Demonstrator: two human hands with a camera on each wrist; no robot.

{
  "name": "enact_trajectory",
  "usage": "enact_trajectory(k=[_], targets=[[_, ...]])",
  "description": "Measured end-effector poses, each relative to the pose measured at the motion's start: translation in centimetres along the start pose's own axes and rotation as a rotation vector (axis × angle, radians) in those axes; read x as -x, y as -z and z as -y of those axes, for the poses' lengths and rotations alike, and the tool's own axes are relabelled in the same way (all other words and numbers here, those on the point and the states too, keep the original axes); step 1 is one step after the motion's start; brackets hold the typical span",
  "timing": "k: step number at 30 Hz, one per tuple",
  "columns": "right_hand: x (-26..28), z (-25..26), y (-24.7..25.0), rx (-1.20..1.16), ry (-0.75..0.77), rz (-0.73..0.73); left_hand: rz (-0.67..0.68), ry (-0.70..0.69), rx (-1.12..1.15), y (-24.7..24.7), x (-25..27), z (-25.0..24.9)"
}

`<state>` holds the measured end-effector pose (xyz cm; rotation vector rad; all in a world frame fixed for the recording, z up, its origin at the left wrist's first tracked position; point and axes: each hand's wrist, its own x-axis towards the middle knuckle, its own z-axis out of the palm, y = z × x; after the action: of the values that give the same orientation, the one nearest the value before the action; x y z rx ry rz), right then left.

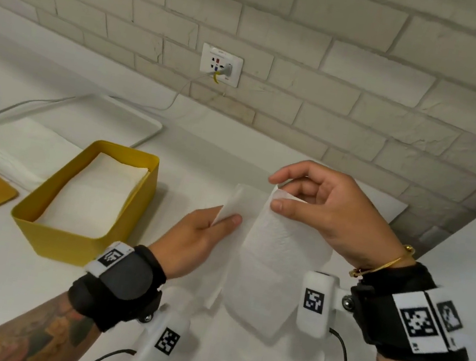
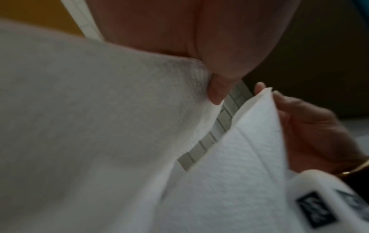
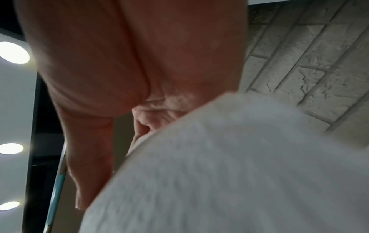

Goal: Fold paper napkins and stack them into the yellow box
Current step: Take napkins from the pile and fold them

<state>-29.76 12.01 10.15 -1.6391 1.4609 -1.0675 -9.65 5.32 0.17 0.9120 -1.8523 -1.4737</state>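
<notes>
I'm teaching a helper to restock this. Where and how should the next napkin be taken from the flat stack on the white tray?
Probably by pinching the top sheet at the corner of the napkin stack nearest the yellow box, coming from above and the right. The sheets lie flat, their layered edges show along that front side, and the white tray has only a low rim.

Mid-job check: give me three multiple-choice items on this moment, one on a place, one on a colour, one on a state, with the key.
1. Where is the yellow box?
A. left of both hands
B. right of both hands
C. on the tray

2. What colour is the wall socket plate?
A. black
B. white
C. yellow

3. How is the paper napkin held?
A. lying flat, untouched
B. by the left hand alone
C. pinched by both, the right hand too

Key: 1 A, it stands left of them. 2 B, white with a plug in it. 3 C, each thumb presses a top corner.
</notes>
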Motion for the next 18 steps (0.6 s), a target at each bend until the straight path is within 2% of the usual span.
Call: enact_trajectory(k=[3, 4, 7, 10, 13, 18], targets=[[0.1, 0.1, -0.2, -0.036, -0.015, 0.05, -0.081, -0.117, -0.097, 0.2, -0.1, 0.3], [0.4, 0.3, -0.3, -0.053, -0.008, 0.074, -0.113, -0.117, -0.087, 0.4, -0.3, 0.4], [0.5, 1.1, -0.8, -0.06, 0.011, 0.091, -0.09, 0.023, 0.153, 1.0, -0.3, -0.2], [-0.6, 0.4, -1.5, -0.033, -0.012, -0.04, 0.003, 0.165, 0.413, 0.8, 0.4, -0.8], [-1.7, -1.2, -2.1, -0.047, -0.058, -0.169, 0.04, 0.218, 0.538, 0.2, 0.9, -0.6], [-2.6, -3.6, -3.6, -0.036, -0.15, -0.245, 0.124, 0.282, 0.591, -0.3, 1.7, 0.7]])
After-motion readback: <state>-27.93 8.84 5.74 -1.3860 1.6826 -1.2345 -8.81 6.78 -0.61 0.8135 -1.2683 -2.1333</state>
